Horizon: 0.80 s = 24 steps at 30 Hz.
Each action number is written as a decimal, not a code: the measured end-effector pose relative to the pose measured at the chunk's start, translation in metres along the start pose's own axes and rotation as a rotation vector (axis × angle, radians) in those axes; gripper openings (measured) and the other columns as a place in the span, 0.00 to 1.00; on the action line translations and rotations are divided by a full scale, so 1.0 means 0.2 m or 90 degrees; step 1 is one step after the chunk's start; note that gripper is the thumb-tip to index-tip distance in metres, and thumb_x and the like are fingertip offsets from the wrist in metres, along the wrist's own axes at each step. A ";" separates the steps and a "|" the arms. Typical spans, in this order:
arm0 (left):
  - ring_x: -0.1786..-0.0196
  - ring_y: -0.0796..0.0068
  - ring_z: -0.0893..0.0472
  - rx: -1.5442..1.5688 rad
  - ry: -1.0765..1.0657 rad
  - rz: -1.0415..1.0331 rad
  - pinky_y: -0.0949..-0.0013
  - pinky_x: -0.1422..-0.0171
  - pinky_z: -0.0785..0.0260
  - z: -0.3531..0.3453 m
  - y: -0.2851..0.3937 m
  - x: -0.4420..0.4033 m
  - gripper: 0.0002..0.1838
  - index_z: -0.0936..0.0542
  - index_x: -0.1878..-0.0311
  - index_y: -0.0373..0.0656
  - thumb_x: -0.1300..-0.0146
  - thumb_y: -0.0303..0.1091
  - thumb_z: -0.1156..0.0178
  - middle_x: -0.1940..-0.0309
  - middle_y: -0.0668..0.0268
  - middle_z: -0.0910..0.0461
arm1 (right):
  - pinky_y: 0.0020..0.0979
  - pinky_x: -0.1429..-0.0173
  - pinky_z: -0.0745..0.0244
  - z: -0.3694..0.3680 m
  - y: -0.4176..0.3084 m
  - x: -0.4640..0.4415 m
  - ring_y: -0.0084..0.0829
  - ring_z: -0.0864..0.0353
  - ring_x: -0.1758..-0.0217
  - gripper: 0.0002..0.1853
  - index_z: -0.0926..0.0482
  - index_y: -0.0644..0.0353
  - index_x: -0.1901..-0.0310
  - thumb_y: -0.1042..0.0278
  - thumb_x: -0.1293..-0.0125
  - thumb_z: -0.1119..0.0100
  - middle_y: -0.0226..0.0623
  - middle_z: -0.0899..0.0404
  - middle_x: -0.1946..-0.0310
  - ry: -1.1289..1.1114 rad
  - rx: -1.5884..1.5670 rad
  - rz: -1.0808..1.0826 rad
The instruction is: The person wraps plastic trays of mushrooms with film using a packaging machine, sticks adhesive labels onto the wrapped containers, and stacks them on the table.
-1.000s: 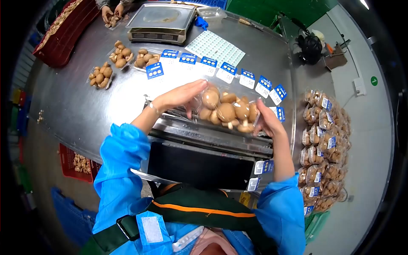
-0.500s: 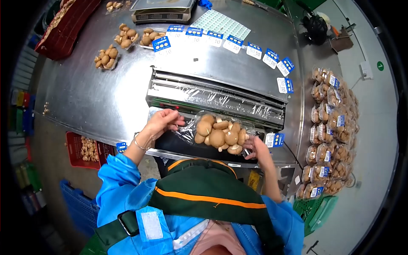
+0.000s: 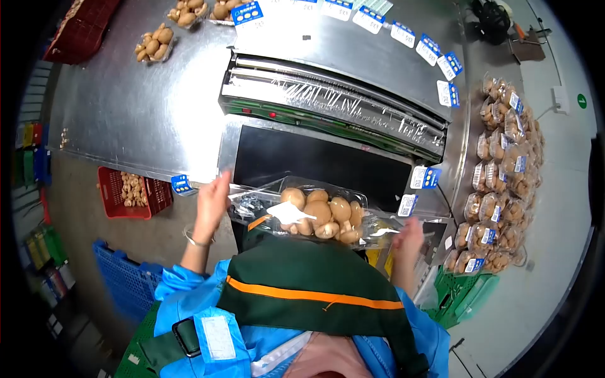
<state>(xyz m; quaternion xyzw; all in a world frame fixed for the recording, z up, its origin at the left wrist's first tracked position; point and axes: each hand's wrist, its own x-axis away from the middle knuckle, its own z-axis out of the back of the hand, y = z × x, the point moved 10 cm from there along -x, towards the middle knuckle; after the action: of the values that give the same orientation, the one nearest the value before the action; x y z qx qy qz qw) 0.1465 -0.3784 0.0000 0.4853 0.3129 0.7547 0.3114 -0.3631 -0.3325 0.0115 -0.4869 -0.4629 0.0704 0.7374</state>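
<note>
A clear tray of brown mushrooms (image 3: 321,213) is held close to my body, with loose plastic film stretched out on both sides of it. My left hand (image 3: 214,200) is closed on the film's left end. At the right end, my right hand (image 3: 408,239) pinches the film, its fingers slightly blurred. Just beyond the tray lies the black plate (image 3: 321,160) of the wrapping machine, and behind that is its metal roller part (image 3: 334,101) with film on it.
Blue-and-white labels (image 3: 403,34) line the metal table (image 3: 138,120). More mushroom trays (image 3: 154,44) sit at the upper left. Wrapped packs (image 3: 498,183) are stacked at the right. A red crate (image 3: 129,211) and a blue crate (image 3: 126,277) are at the lower left.
The mushroom tray has come from over the machine toward my body. The film now spreads out to both sides, with my hands farther apart at its ends. The view has shifted downward.
</note>
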 end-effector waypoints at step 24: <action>0.40 0.59 0.35 0.866 -0.640 -0.073 0.55 0.39 0.38 0.13 0.31 -0.04 0.54 0.48 0.34 0.38 0.54 0.70 0.45 0.40 0.53 0.39 | 0.29 0.45 0.35 -2.74 -0.66 0.93 0.29 0.30 0.46 0.25 0.33 0.61 0.42 0.55 0.37 0.49 0.38 0.30 0.48 -0.942 0.716 0.666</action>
<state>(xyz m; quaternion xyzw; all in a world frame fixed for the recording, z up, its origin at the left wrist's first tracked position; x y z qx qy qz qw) 0.1635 -0.4171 0.0520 0.8281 0.5472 0.0798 0.0915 0.1063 -0.6557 0.1762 -0.0511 -0.4302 0.8599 0.2701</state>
